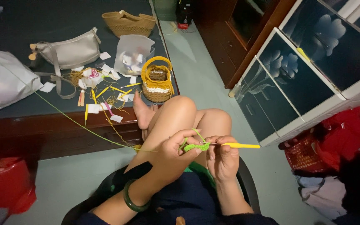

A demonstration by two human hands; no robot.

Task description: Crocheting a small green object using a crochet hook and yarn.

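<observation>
Left hand (176, 151), green bangle (132, 201) on the wrist, fingers pinched together on a small green crochet piece (196, 146) just above the raised knees. Right hand (221, 156) clamped on a yellow-handled crochet hook (240, 145), tip in the piece. Green yarn (84, 127) running left, up over the dark bed (42, 21). Yellow-and-brown crocheted basket (157, 81) near the bare foot (141, 110); grey handbag (69, 52) farther left.

We can't make out the hook tip, hidden behind the right hand (223, 157); small bits in the clear bag (132, 53) too tiny to tell; red bag (6, 183) near left cut by the edge
</observation>
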